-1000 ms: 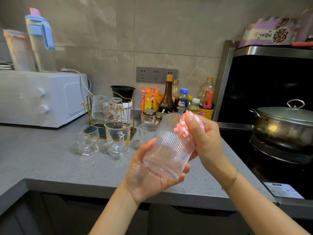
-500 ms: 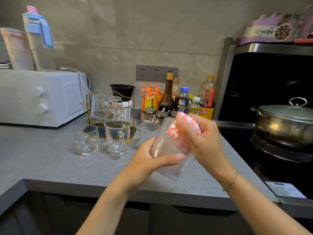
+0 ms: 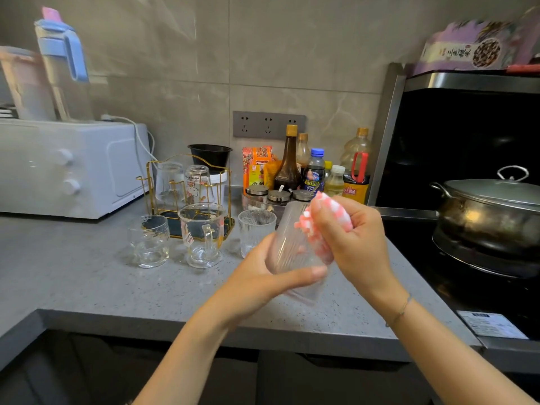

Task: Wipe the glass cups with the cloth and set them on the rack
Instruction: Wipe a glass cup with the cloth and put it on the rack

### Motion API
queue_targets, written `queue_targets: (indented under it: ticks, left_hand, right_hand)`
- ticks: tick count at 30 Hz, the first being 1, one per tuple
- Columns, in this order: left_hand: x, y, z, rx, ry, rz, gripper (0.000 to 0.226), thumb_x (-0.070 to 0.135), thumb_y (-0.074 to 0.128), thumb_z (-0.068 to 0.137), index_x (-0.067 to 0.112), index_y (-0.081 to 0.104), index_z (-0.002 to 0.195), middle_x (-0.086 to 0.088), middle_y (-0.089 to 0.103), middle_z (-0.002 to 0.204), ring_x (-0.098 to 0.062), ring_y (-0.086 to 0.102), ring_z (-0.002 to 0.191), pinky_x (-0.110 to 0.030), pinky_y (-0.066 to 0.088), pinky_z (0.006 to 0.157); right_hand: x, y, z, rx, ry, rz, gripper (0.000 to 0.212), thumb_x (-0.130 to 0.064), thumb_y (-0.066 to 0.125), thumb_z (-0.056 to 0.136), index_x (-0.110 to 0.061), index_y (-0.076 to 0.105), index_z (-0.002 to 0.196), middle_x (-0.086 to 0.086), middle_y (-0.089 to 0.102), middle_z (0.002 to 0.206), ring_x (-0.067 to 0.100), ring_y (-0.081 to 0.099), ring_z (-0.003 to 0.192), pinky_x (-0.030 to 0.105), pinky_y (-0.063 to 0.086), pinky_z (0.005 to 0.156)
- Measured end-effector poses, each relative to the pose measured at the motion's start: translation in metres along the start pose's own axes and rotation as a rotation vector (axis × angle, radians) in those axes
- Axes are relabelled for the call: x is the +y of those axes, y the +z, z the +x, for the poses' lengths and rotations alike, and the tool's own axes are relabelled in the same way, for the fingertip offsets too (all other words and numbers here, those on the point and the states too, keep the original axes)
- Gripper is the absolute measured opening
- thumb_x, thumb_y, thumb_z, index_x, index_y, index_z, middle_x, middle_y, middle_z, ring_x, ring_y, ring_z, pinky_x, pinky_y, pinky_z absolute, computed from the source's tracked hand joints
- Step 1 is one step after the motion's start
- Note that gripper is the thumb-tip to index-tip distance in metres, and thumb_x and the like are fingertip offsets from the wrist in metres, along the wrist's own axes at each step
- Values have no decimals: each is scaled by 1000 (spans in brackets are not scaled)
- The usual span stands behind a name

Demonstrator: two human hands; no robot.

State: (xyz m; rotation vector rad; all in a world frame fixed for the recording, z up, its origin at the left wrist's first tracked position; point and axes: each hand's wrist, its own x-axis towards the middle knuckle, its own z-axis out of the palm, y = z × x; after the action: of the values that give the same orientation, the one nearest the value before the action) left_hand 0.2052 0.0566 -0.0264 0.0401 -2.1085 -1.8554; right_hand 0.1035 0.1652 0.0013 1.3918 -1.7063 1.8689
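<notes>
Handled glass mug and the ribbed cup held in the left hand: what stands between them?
In the head view, another ribbed glass stands upright on the counter between the handled mug and the ribbed cup that the left hand holds.

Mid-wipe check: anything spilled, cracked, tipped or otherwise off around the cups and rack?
Nothing stands out. The left hand holds the ribbed glass tilted while the right hand presses the pink cloth into it. Three cups stand upright on the counter, two sit inverted on the gold rack; no spill or breakage visible.
</notes>
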Motion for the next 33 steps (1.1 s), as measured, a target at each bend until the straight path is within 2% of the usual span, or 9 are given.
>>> queue_targets:
  ticks: [6, 11, 14, 18, 21, 24, 27, 30, 33]
  left_hand:
    - [-7, -1, -3, 87, 87, -85, 65, 46, 78, 55, 19, 67, 113, 2, 75, 104, -15, 70, 97, -19, 54, 76]
    - [-10, -4, -7, -504, -121, -897, 71, 52, 69, 79, 5, 57, 130, -20, 58, 124, -34, 66, 90, -38, 59, 74]
    - [-14, -1, -4, -556, -155, -1040, 75, 51, 68, 82, 0, 52, 134, -22, 55, 127, -34, 64, 95, -40, 58, 81]
    - [-10, -6, -3, -162, -130, -497, 71, 59, 84, 53, 20, 73, 111, -9, 73, 110, -30, 71, 98, -37, 60, 76]
    - [0, -1, -1, 11, -29, 29, 67, 62, 78, 60, 38, 58, 119, 17, 70, 113, 1, 65, 104, -23, 55, 84]
    - [-1, 6, 2, 146, 85, 175, 60, 57, 80, 63, 40, 57, 116, 28, 67, 107, 10, 62, 100, -13, 48, 80]
    - [-6, 7, 2, 80, 63, -15, 67, 54, 76, 58, 27, 62, 118, 12, 73, 107, -3, 68, 96, -15, 52, 74]
    - [-10, 7, 0, -105, -91, -494, 71, 54, 82, 54, 15, 72, 112, -11, 72, 112, -27, 71, 87, -35, 59, 70]
    - [-13, 10, 0, -322, -181, -895, 72, 55, 82, 61, 7, 71, 114, -20, 69, 111, -30, 69, 78, -35, 60, 65]
  right_hand:
    - [-5, 3, 2, -40, -26, -5, 37, -32, 61, 89, 0, 64, 70, 10, 61, 61, 22, 59, 55, 24, 45, 46]
    - [-9, 1, 4, -77, 38, 190, 29, -20, 47, 94, -13, 62, 70, -10, 66, 59, 3, 63, 51, 11, 45, 43]
    - [-8, 4, 3, -34, 60, 203, 30, -24, 48, 96, -16, 62, 70, -11, 67, 59, 1, 63, 53, 10, 46, 46]
    - [-7, 2, 4, 26, 107, 135, 33, -33, 52, 86, -8, 68, 72, 2, 69, 64, 5, 63, 58, 14, 48, 52]
    - [-3, 2, 5, 56, 80, 23, 43, -36, 55, 85, 3, 68, 74, 14, 65, 66, 22, 62, 59, 21, 48, 51]
    - [0, 3, 4, 63, 50, -49, 41, -35, 57, 86, 3, 67, 73, 15, 63, 65, 28, 61, 63, 31, 49, 50]
    - [-2, 0, 4, 49, 58, -8, 40, -35, 58, 85, 3, 67, 76, 16, 64, 67, 28, 62, 63, 29, 50, 52]
    - [-4, -5, 6, 26, 117, 183, 34, -36, 53, 85, -6, 66, 74, 6, 69, 66, 10, 63, 56, 16, 47, 51]
    - [3, -7, 5, 26, 231, 297, 31, -42, 47, 84, -19, 67, 78, -4, 72, 71, 9, 69, 66, 21, 57, 58]
